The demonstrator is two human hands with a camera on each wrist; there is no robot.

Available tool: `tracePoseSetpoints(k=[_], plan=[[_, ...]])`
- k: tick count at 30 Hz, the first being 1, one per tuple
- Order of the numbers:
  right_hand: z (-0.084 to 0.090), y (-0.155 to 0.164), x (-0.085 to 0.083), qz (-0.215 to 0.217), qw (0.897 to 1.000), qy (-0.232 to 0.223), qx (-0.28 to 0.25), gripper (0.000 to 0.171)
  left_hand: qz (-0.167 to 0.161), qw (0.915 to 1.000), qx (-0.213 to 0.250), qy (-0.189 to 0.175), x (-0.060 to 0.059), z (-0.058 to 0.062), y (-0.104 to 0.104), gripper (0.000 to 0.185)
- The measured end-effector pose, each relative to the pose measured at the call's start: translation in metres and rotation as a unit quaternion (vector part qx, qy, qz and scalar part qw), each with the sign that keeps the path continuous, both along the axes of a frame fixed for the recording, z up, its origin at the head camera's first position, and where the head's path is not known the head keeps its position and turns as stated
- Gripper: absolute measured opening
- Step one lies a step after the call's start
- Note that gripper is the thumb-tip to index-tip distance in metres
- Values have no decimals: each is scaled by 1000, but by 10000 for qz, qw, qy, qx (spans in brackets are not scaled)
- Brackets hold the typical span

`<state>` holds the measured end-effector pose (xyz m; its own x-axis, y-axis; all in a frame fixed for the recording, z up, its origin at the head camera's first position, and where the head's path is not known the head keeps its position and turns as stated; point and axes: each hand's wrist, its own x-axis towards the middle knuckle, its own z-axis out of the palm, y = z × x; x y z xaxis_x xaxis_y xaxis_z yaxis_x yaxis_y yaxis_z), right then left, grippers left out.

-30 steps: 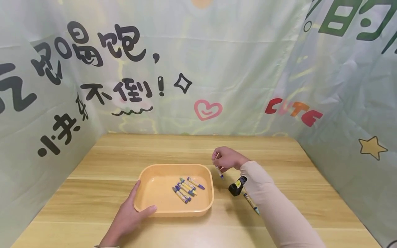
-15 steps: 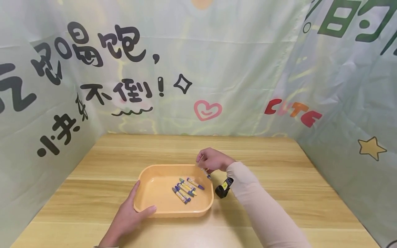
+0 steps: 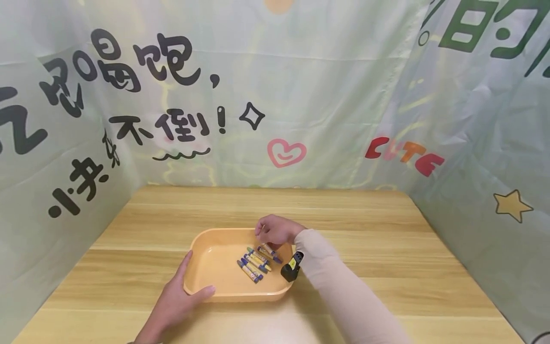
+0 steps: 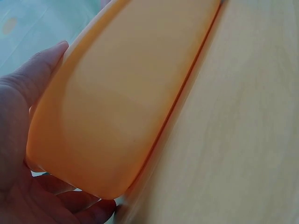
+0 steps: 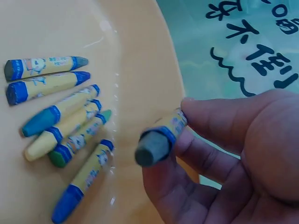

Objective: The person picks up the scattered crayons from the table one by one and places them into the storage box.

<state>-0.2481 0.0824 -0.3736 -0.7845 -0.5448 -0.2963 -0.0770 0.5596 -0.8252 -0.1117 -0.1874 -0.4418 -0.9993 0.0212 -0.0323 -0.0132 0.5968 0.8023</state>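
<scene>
1. My right hand [image 5: 233, 154] pinches a grey crayon [image 5: 161, 137] between thumb and fingertips, grip on the paper-wrapped barrel with the blunt grey end sticking out; it hangs over the tray's inside.
2. I judge this crayon light and stiff but brittle: waxy at the bare tip, less slippery on the wrapper, so the mid-barrel hold suits it, and a hard squeeze or a sideways bend could snap it.
3. My left hand [image 3: 178, 298] grips the near left corner of the orange tray [image 3: 206, 248], thumb on the rim and fingers under the outer wall.
4. The tray looks like thin, smooth plastic, light enough to slide on the desk [image 3: 386, 248], so I think the corner hold matters.
5. Six more crayons [image 5: 60, 121] lie loose on the tray floor, just beside the held one.
</scene>
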Motion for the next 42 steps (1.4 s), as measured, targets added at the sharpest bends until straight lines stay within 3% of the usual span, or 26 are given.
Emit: tracePoseSetpoints(k=[6,16,29,42], plan=[[-1,-11,2,276,9985,114,450,5,2,10000,2,-36,0,0,0,111],[-4,-37,9,666,9950,157,725,9,-57,9998,99,-140,-1,-1,-1,111],[-10,-51,22,572,9938,-188,936,12,-121,9998,26,-127,-1,0,0,110],[-9,-46,19,424,9945,13,956,10,-57,9999,24,-109,0,2,1,110]])
